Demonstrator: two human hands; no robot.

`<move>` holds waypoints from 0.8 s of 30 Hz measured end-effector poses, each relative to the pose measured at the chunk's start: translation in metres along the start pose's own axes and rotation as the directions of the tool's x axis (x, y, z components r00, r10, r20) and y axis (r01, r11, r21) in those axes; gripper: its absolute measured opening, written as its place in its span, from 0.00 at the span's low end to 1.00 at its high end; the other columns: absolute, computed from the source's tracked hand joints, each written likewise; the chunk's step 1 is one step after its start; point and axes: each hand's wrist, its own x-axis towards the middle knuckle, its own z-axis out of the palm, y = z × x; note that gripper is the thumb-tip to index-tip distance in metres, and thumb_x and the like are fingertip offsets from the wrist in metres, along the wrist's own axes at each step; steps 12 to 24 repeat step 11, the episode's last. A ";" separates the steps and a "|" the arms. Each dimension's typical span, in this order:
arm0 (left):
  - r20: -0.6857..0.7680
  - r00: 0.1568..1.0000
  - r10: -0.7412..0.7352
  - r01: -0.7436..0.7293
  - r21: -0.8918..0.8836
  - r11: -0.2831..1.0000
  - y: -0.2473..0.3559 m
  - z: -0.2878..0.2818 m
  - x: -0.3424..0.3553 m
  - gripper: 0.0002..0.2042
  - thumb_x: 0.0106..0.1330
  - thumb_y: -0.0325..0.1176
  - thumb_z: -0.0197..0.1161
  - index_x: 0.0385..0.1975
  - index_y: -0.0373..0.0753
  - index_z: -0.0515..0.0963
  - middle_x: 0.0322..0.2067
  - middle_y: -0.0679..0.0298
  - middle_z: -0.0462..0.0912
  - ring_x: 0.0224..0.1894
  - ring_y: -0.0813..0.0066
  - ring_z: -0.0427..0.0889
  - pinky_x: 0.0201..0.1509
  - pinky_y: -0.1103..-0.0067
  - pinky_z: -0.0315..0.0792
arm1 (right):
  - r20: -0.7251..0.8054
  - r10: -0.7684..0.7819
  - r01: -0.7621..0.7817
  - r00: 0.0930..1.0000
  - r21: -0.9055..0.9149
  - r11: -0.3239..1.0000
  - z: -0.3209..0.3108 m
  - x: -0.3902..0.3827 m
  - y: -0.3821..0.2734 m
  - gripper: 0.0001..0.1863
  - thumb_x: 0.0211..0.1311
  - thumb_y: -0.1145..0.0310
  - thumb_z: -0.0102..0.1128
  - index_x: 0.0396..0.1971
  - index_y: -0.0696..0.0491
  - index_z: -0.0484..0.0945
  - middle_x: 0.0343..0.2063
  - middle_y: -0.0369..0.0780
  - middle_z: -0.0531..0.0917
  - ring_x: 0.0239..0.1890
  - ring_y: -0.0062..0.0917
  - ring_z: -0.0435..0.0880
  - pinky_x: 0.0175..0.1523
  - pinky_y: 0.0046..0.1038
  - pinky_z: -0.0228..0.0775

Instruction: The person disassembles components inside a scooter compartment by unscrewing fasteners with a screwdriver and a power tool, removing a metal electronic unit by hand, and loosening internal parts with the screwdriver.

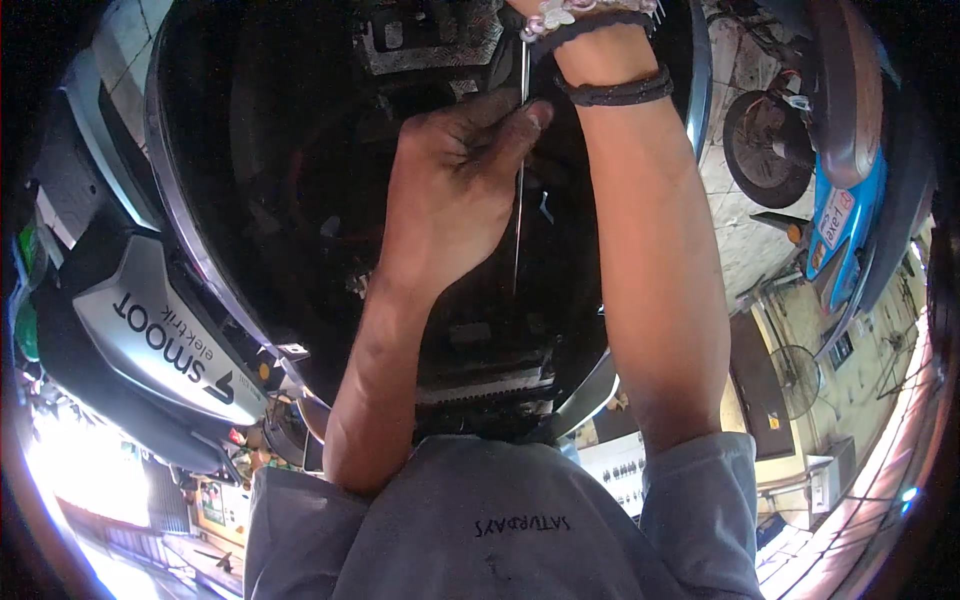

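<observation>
My left hand (pixel 455 165) is closed, with thumb and fingers pinching a thin metal rod (pixel 525 75) that stands nearly upright in the picture. A thinner line of the rod, or its reflection, continues below the thumb. My right forearm (pixel 655 230) reaches to the top edge, where a beaded bracelet (pixel 570 18) and dark bands (pixel 620 92) circle the wrist. The fingers of my right hand lie out of the picture. Both arms extend over a large dark, glossy vehicle body (pixel 270 200), with a grey textured part (pixel 430 45) beyond my left hand.
A silver-grey scooter panel (pixel 165 340) stands close on the left. At right are a blue scooter (pixel 845 230), a black wheel (pixel 768 148) and pale floor tiles (pixel 735 215). A fan (pixel 795 380) stands farther off. Bright metal trim (pixel 195 245) edges the dark body.
</observation>
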 end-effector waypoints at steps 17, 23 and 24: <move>0.000 1.000 0.025 -0.025 0.113 0.993 -0.010 0.002 0.007 0.11 0.74 0.35 0.63 0.44 0.33 0.86 0.23 0.54 0.86 0.21 0.64 0.70 0.33 0.71 0.71 | 0.161 0.286 -0.186 0.944 -0.456 0.870 -0.003 -0.009 -0.010 0.21 0.62 0.57 0.68 0.47 0.58 0.82 0.50 0.55 0.85 0.47 0.56 0.86 0.57 0.46 0.79; 0.000 1.000 0.025 -0.025 0.113 0.993 -0.010 0.002 0.007 0.11 0.74 0.35 0.63 0.44 0.33 0.86 0.23 0.54 0.86 0.21 0.64 0.70 0.33 0.71 0.71 | 0.161 0.286 -0.186 0.944 -0.456 0.870 -0.003 -0.009 -0.010 0.21 0.62 0.57 0.68 0.47 0.58 0.82 0.50 0.55 0.85 0.47 0.56 0.86 0.57 0.46 0.79; 0.000 1.000 0.025 -0.025 0.113 0.993 -0.010 0.002 0.007 0.11 0.74 0.35 0.63 0.44 0.33 0.86 0.23 0.54 0.86 0.21 0.64 0.70 0.33 0.71 0.71 | 0.161 0.286 -0.186 0.944 -0.456 0.870 -0.003 -0.009 -0.010 0.21 0.62 0.57 0.68 0.47 0.58 0.82 0.50 0.55 0.85 0.47 0.56 0.86 0.57 0.46 0.79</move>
